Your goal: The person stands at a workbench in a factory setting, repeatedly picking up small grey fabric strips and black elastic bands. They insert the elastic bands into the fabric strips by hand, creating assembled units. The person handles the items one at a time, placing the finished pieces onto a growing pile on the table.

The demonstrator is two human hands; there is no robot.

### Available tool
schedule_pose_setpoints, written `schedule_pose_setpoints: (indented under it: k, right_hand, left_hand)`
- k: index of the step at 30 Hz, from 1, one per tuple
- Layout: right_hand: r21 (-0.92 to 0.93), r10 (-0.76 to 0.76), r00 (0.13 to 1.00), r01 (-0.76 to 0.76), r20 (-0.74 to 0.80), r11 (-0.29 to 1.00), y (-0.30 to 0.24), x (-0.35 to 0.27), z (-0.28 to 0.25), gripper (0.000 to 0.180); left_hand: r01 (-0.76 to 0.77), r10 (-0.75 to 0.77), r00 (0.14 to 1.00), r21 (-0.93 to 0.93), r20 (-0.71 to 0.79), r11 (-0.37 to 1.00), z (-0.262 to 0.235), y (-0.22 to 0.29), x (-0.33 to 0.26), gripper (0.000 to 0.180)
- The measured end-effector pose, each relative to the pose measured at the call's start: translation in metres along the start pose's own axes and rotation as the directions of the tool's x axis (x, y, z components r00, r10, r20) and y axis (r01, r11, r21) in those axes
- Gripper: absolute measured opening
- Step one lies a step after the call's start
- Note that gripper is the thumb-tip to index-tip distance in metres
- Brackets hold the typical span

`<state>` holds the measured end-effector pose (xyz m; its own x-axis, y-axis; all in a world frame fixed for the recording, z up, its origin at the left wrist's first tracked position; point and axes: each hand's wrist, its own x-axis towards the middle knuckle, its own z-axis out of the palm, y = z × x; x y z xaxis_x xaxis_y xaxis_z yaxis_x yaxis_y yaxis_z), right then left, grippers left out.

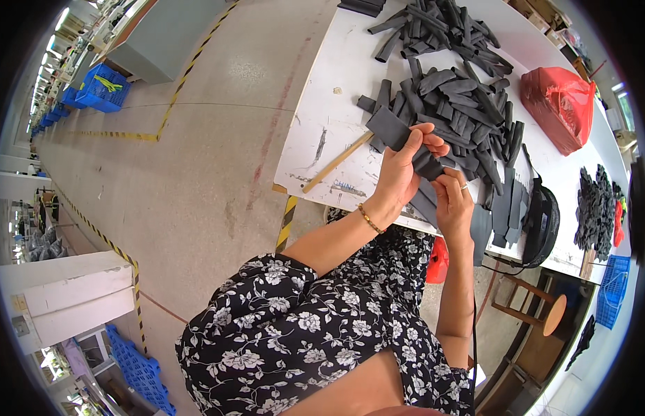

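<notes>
A flat dark grey fabric strip (pixel 389 127) is held above the near edge of the white table (pixel 302 149). My left hand (pixel 400 166), with a beaded bracelet at its wrist, closes on the strip's middle between thumb and fingers. At the strip's lower end, my right hand (pixel 453 196) pinches the fabric with thumb and forefinger; a ring shows on one finger. Just beyond my hands lies a loose heap of rolled or folded dark grey fabric pieces (pixel 468 104). A thin wooden stick (pixel 338 162) rests on the table left of my left hand.
Flatter dark pieces (pixel 506 208) lie right of my hands, beside a black bag (pixel 542 222) with a strap. Farther back sits a red plastic bag (pixel 558 107). A wooden stool (pixel 544 315) stands low at the right. Blue crates (pixel 104 89) line the far left floor.
</notes>
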<state>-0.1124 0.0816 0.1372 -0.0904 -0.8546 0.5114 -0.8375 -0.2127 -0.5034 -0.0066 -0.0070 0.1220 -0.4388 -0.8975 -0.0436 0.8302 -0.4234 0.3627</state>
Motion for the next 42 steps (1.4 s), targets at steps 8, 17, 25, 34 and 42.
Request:
schedule_pose_setpoints:
  k: [8,17,25,34,42]
  right_hand:
    - [0.024,0.011,1.0,-0.011,0.021,1.0,0.002,0.002,0.002,0.013]
    - [0.53,0.514,0.857,-0.449,0.028,0.72,0.001,-0.007,0.022,0.011]
    - [0.846,0.744,0.664,-0.44,0.08,0.301,-0.02,0.003,0.006,0.021]
    - [0.039,-0.113,0.891,0.144,-0.441,0.989,-0.034,0.001,-0.004,0.029]
    - [0.049,-0.121,0.908,0.153,-0.401,0.987,-0.036,0.0,-0.01,0.03]
  left_hand:
    - [-0.013,0.013,1.0,0.004,0.002,1.0,0.0,0.0,0.0,0.027]
    - [-0.029,0.03,0.999,0.046,-0.021,0.998,0.004,-0.004,0.006,0.033]
    - [-0.077,0.056,0.953,0.059,0.299,0.995,-0.004,0.015,0.014,0.04]
    - [-0.016,0.036,0.953,-0.066,0.301,0.998,-0.054,0.038,0.013,0.023]
    - [-0.028,0.029,0.951,-0.006,0.307,1.0,-0.059,0.055,0.008,0.014]
